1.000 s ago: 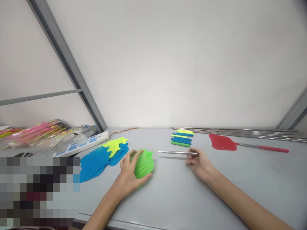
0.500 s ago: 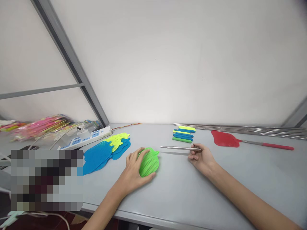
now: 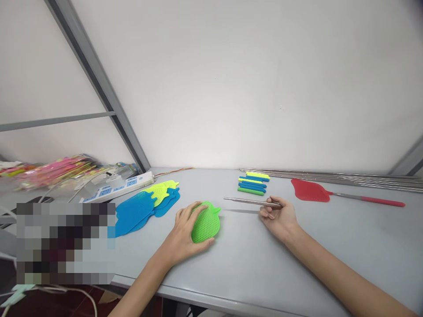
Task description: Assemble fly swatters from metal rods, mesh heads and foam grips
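Observation:
My left hand (image 3: pixel 187 233) grips a green perforated fly swatter head (image 3: pixel 205 223) by its two sides, thumb at the near edge and fingers over the far edge. The head's short neck points right. My right hand (image 3: pixel 277 215) pinches a thin metal telescopic rod (image 3: pixel 246 201) above the table, its narrow end pointing left towards the green neck but apart from it. Behind the rod lie several blue, yellow and green handle sleeves (image 3: pixel 251 184). To the right rests a whole red fly swatter (image 3: pixel 310 190) with a metal shaft and red handle.
Blue swatter heads (image 3: pixel 134 211) and yellow ones (image 3: pixel 161 193) overlap on the left. Beside them is a white power strip (image 3: pixel 122 188). Several metal rods (image 3: pixel 330 177) lie along the wall at the back right. Bagged pink items (image 3: pixel 62 171) sit far left. A blurred-out patch covers the lower left.
The rod in my right hand has risen a little and shifted slightly right, its left end tilting up. My left hand stays on the green swatter head, nearly still.

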`<state>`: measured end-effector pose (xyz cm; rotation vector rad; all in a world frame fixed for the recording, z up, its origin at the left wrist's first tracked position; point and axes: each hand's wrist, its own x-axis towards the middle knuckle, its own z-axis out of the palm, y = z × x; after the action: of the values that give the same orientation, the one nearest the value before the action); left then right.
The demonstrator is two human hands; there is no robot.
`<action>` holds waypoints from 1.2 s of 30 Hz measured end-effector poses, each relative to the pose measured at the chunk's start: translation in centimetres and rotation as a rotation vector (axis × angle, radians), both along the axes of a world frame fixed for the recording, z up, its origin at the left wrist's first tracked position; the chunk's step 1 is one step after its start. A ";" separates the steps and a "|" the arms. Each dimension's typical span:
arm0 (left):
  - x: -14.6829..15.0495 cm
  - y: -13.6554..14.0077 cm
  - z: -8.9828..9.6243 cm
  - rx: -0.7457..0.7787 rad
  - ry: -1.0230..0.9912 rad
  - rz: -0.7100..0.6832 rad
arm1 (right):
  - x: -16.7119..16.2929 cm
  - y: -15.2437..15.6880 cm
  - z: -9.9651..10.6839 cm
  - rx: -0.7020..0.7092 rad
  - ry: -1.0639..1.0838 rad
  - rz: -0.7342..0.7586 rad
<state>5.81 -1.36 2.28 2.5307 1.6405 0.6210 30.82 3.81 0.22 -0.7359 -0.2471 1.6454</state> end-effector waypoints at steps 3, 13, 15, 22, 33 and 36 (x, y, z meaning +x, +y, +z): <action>0.0 -0.1 0.1 -0.002 -0.011 -0.013 | -0.1 -0.2 0.1 0.029 -0.006 -0.018; 0.0 -0.3 0.1 -0.010 -0.035 -0.055 | -0.1 -0.6 0.0 0.017 0.046 -0.115; 0.0 -0.3 0.2 -0.015 -0.035 -0.054 | -0.2 -0.5 0.1 0.005 0.069 -0.108; 0.0 -0.3 0.2 -0.027 -0.030 -0.067 | -0.7 -0.9 0.5 0.008 0.038 -0.087; 0.0 -0.4 0.3 -0.049 -0.047 -0.074 | -0.8 -0.9 0.4 0.063 0.000 -0.066; 0.0 -0.4 0.4 -0.059 -0.046 -0.077 | -0.9 -1.0 0.4 0.070 -0.010 -0.062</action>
<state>5.82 -1.81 2.65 2.5051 1.5156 0.6090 29.94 2.81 0.61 -0.6919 -0.2848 1.5670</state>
